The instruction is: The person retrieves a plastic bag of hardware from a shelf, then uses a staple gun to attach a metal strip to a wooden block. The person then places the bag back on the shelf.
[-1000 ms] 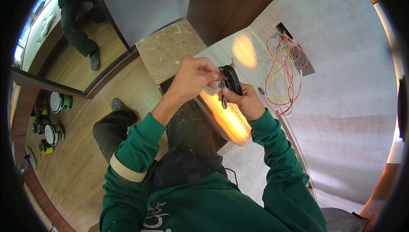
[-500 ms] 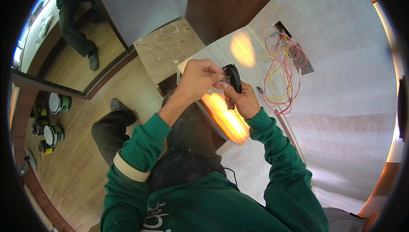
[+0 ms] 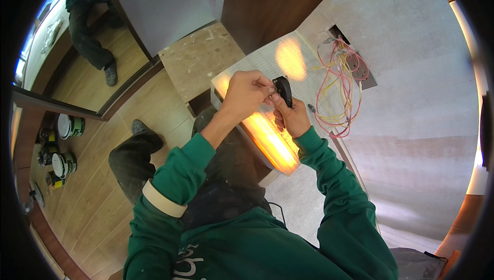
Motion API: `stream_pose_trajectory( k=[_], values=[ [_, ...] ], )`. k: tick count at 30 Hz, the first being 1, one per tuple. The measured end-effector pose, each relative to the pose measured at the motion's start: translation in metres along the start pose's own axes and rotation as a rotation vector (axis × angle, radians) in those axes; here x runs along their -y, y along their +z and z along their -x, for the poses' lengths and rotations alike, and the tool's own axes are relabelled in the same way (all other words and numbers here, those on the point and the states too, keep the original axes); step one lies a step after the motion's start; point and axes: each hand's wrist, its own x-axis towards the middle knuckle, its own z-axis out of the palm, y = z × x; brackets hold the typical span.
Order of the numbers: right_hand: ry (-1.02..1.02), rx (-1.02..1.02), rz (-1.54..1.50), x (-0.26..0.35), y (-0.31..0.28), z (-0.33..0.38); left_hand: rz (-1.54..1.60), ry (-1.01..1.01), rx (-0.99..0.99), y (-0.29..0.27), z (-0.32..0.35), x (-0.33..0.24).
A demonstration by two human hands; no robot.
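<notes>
Both hands meet over the lit ledge, around a black disc-shaped part (image 3: pixel 283 91) that stands on edge. My right hand (image 3: pixel 294 118) grips the disc from below, its thumb toward the near face. The fingertips of my left hand (image 3: pixel 244 95) are pinched together at the disc's left face, on a small piece mostly hidden by the fingers. A cream ring like a roll of masking tape (image 3: pixel 163 199) sits around my left sleeve. Bright orange-yellow light (image 3: pixel 275 143) falls on the ledge's front just under my hands.
Looped red and yellow wires (image 3: pixel 337 87) hang from a wall opening beside a grey socket plate (image 3: pixel 360 69). A speckled board (image 3: pixel 200 59) lies left of the ledge, below a brown panel (image 3: pixel 272 2). Several tubs (image 3: pixel 64 164) stand on the wood floor near a mirror (image 3: pixel 92 48).
My left hand has moved slightly right, closer against the disc. The disc has turned a little, and its small left-side piece is now more covered by fingers.
</notes>
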Motion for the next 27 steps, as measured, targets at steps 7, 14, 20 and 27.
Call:
stream_pose_trajectory(
  k=[7,14,20,27],
  values=[
    [0.023,0.098,-0.156,-0.006,-0.024,-0.009,-0.124,-0.036,-0.007,-0.012,-0.022,0.011],
    [-0.094,0.028,-0.010,0.005,-0.042,0.014,-0.051,0.028,-0.091,-0.045,-0.022,-0.020],
    [-0.186,-0.183,0.273,0.015,-0.049,0.037,-0.061,0.014,-0.144,-0.060,0.001,-0.013],
    [-0.599,-0.360,0.457,-0.004,-0.038,0.044,0.030,-0.023,-0.111,-0.056,0.026,0.010]
  ],
)
